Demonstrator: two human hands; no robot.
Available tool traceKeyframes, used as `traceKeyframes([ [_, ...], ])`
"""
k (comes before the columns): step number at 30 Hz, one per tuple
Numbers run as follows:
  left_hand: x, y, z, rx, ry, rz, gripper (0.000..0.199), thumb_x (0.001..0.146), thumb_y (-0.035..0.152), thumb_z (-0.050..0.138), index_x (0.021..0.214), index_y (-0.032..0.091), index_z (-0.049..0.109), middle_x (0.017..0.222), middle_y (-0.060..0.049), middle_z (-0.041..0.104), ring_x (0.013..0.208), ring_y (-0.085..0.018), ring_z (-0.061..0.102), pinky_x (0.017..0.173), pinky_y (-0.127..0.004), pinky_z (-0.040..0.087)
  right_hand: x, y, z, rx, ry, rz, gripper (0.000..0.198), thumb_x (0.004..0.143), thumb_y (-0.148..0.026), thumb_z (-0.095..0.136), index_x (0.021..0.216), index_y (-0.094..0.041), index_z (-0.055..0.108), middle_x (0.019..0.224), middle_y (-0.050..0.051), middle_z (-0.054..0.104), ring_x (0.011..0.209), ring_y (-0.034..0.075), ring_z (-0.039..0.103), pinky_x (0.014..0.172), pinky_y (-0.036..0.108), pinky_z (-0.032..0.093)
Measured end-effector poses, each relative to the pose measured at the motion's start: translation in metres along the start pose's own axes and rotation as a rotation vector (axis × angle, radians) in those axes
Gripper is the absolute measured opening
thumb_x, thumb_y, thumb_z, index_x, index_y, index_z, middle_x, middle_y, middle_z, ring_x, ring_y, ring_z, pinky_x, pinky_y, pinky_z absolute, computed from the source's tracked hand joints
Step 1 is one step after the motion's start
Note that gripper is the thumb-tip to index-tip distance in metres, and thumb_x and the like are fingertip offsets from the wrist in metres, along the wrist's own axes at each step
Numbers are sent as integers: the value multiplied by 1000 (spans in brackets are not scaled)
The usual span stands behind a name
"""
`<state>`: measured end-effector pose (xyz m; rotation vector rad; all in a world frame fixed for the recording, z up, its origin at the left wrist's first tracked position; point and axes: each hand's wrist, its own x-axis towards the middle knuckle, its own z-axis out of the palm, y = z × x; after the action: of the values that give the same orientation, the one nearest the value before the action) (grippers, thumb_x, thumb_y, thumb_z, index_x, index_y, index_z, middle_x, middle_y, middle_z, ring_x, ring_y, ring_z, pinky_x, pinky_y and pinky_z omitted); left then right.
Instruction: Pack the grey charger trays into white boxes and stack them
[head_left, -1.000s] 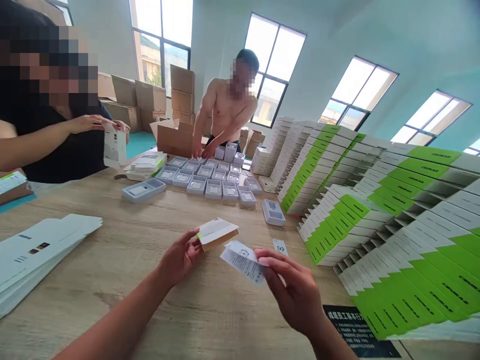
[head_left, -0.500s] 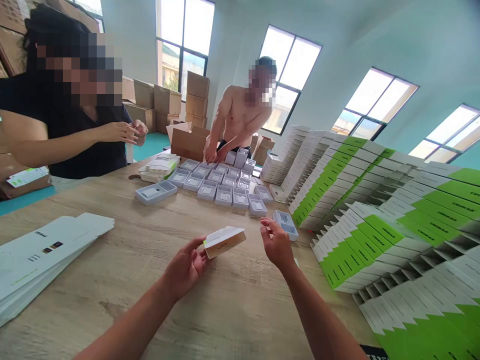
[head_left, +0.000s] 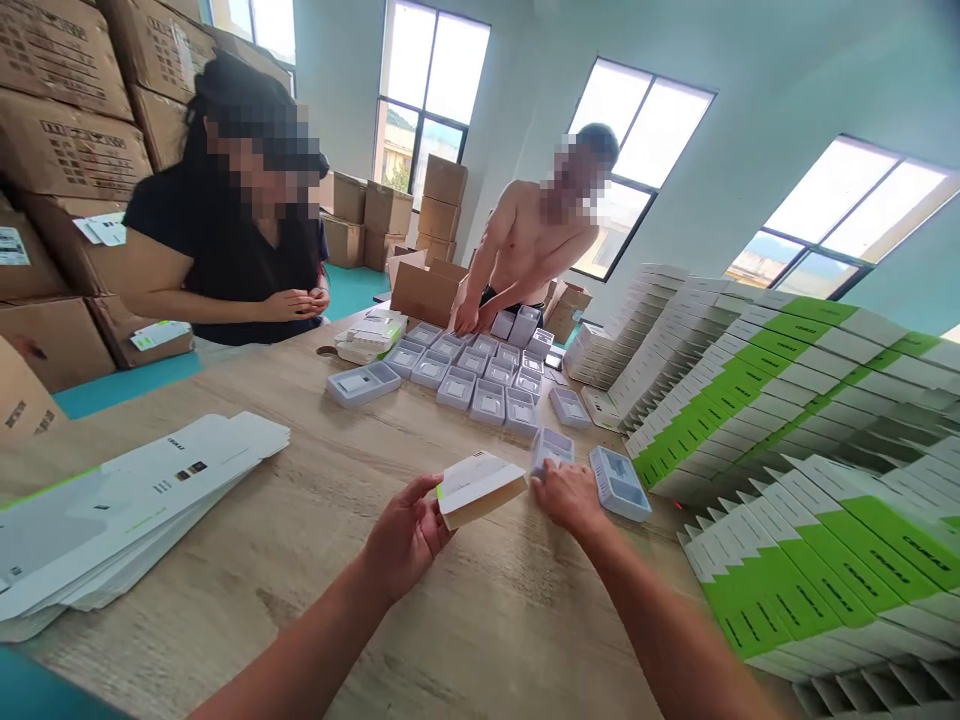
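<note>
My left hand [head_left: 405, 540] is closed on a small white-and-green carton [head_left: 480, 490], tilted above the wooden table, its plain brown end toward me. My right hand [head_left: 576, 497] has its fingers closed on the near end of a translucent plastic tray [head_left: 555, 445] at the near side of the tray group. The fingertips are partly hidden behind the hand. Just right of that hand lies another plastic tray [head_left: 621, 487] with two compartments. Beyond, several similar trays [head_left: 487, 398] stand in rows, many with a pale item inside.
Tall stacks of white-and-green cartons [head_left: 825, 560] line the right side. Flat unfolded cartons [head_left: 150, 510] lie at the left. Across the table are two co-workers, one in a dark top [head_left: 240, 240] and one bare-chested [head_left: 517, 230], near an open brown box [head_left: 427, 290].
My right hand has reached forward and taken hold of a tray, drawing it slightly nearer. My left hand still holds the carton. The view has swung left; the dark-topped co-worker's hands have lowered.
</note>
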<state>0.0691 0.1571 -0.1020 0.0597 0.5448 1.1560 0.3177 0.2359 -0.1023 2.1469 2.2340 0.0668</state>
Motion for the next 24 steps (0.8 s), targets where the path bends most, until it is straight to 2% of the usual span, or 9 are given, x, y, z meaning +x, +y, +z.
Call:
traceKeyframes([
  [5, -5, -1, 1, 13, -65, 28, 23, 93, 13, 57, 115, 11, 63, 85, -9, 78, 71, -21, 78, 58, -24, 63, -107, -15, -9, 82, -34, -322, 61, 90, -47, 65, 145, -23, 53, 139, 16, 63, 124, 35, 59, 105, 51, 41],
  [8, -7, 1, 2, 39, -88, 5, 25, 94, 12, 54, 117, 8, 62, 87, -11, 78, 73, -22, 78, 61, -26, 65, -122, -12, -20, 179, -109, -563, 92, 71, -59, 82, 151, -31, 45, 161, 10, 39, 145, 40, 37, 114, 57, 32],
  [10, -7, 3, 1, 52, -88, -4, 24, 94, 12, 53, 115, 6, 62, 86, -13, 77, 70, -22, 77, 59, -27, 65, -117, -11, -26, 169, -175, -661, 100, 67, -64, 83, 153, -32, 42, 166, 9, 29, 152, 42, 21, 117, 61, 25],
  [12, -5, 4, -1, 49, -80, 20, 21, 94, 12, 53, 111, 6, 63, 83, -12, 77, 67, -20, 76, 58, -26, 65, -113, -16, -29, 153, -196, -739, 89, 77, -62, 76, 152, -29, 42, 161, 12, 40, 152, 39, 24, 118, 61, 26],
  [14, -2, 6, -3, 30, -67, 68, 18, 93, 11, 53, 107, 9, 63, 81, -9, 76, 65, -18, 75, 59, -23, 64, -118, -26, -28, 150, -163, -776, 72, 87, -55, 70, 148, -25, 48, 145, 14, 59, 143, 35, 43, 115, 55, 34],
  [16, 2, 7, -6, 11, -55, 110, 16, 92, 10, 54, 104, 10, 64, 80, -8, 76, 63, -17, 74, 58, -22, 63, -130, -39, -25, 157, -85, -750, 58, 90, -47, 68, 140, -20, 56, 136, 15, 65, 134, 33, 53, 111, 50, 40],
  [18, 5, 8, -8, 2, -45, 134, 15, 92, 11, 54, 102, 9, 64, 78, -8, 75, 62, -16, 73, 57, -22, 63, -143, -51, -22, 179, -32, -736, 55, 88, -37, 69, 138, -19, 56, 148, 16, 55, 140, 33, 46, 113, 50, 38],
  [21, 6, 9, -10, -3, -37, 167, 15, 90, 11, 55, 102, 10, 64, 80, -8, 75, 64, -16, 74, 58, -22, 62, -155, -63, -19, 224, -105, -826, 72, 83, -29, 67, 150, -24, 42, 164, 10, 35, 154, 32, 22, 119, 51, 29],
  [24, 5, 11, -10, -5, -37, 205, 15, 90, 12, 57, 104, 12, 65, 84, -6, 76, 67, -15, 74, 60, -21, 62, -161, -68, -13, 249, -147, -819, 68, 86, -38, 65, 150, -31, 43, 158, 8, 44, 155, 31, 18, 122, 53, 21],
])
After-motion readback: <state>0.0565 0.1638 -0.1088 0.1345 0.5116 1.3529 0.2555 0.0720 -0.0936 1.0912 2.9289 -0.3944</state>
